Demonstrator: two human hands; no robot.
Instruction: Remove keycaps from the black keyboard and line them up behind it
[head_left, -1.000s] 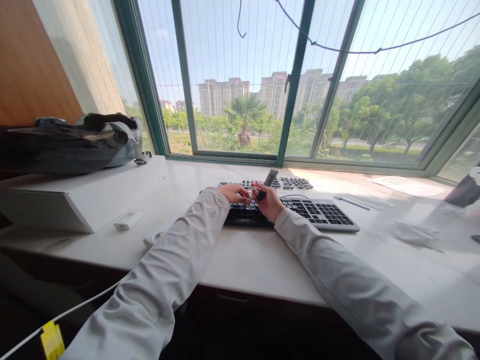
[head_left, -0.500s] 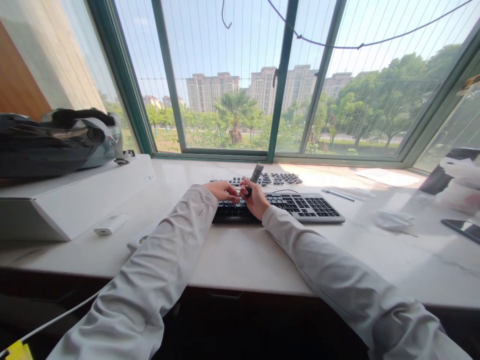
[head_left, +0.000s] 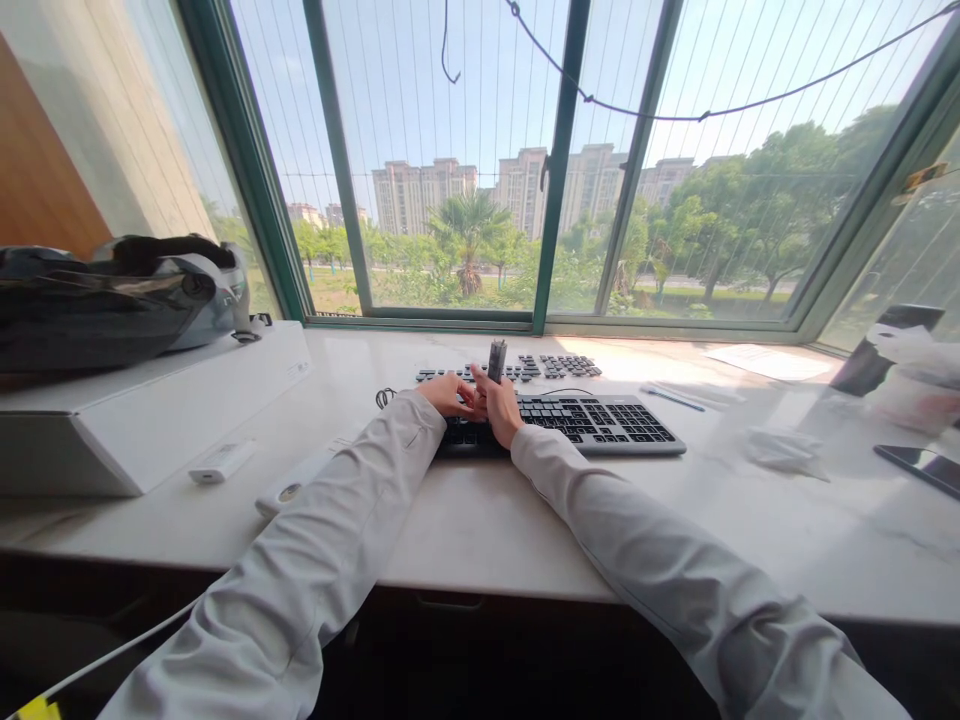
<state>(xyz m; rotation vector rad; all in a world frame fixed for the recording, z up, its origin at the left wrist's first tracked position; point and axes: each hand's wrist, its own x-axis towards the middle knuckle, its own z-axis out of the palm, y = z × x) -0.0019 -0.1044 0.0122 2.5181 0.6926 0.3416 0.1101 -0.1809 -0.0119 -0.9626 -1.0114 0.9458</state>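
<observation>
A black and grey keyboard (head_left: 637, 425) lies on the white table, its left part largely covered by my hands. My right hand (head_left: 502, 410) is closed around a short dark grey tool (head_left: 496, 360) that sticks up above the fingers; its lower end is hidden. My left hand (head_left: 448, 394) hovers over the keyboard's left side, fingers bent together and meeting the right fingertips. Whatever the left fingers pinch is too small to make out. Behind the keyboard, loose black keycaps (head_left: 570, 367) lie in rows.
A white box (head_left: 142, 430) with a black helmet-like item (head_left: 112, 300) on top stands left. Two white devices, one a small stick (head_left: 223, 462), lie before it. To the right are a thin blue stick (head_left: 675, 398), a clear plastic bag (head_left: 784, 450) and a phone (head_left: 922, 465). Windows (head_left: 450, 200) rise behind.
My right hand has moved slightly left, and the tool in it has turned from slanted to nearly upright. My left hand has shifted a little right, closer against it. The camera view tilted up slightly.
</observation>
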